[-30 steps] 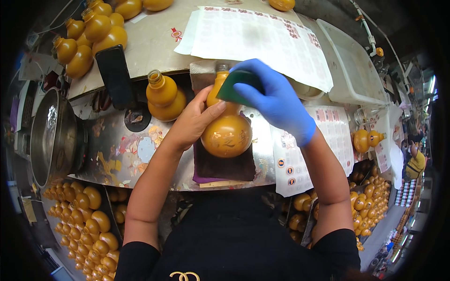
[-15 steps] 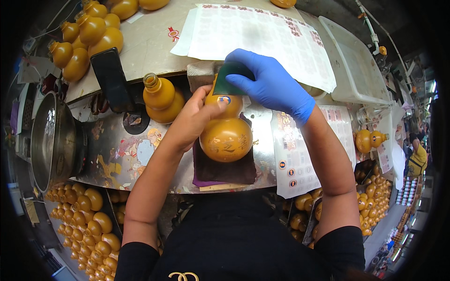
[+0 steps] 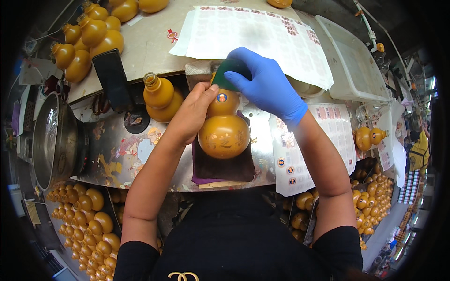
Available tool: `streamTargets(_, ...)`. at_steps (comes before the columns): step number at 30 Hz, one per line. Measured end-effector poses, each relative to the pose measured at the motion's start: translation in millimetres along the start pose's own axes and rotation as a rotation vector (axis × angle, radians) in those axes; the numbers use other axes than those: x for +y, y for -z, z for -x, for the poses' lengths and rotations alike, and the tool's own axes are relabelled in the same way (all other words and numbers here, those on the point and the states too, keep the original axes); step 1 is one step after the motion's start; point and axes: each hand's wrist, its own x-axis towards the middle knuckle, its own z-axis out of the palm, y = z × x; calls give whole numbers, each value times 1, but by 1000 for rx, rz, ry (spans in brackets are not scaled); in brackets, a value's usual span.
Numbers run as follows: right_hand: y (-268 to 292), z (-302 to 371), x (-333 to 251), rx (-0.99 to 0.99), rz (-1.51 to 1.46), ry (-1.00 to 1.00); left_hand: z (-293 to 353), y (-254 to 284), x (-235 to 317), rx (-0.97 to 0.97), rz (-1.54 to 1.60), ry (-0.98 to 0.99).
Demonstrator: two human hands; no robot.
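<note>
The left hand [image 3: 193, 113] curls round the gourd bottle [image 3: 224, 136], thumb higher than before; the right hand [image 3: 272, 89] pinches a green scraper [image 3: 235, 68].

Workshop | colour-splotched metal workbench [image 3: 115, 143] | printed decal sheets [image 3: 258, 51] | massed gourd-shaped bottles [image 3: 93, 228]

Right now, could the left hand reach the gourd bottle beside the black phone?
Probably yes: nothing visible stands between the left hand and that gourd bottle, though the hand is holding another bottle.
</note>
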Motion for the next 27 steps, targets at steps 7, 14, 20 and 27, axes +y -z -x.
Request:
streamTargets(7, -16, 35, -16, 358, -147, -175, 4, 6, -6, -58, 158, -29)
streamTargets(14, -27, 47, 0, 222, -244, -196, 11, 8, -10, -95, -82, -91)
streamTargets(20, -19, 46, 8, 181, -189, -159, 10, 13, -11, -152, -3, -72)
streamTargets(27, 9, 17, 4, -57, -186, 20, 14, 6, -8, -102, -77, -61)
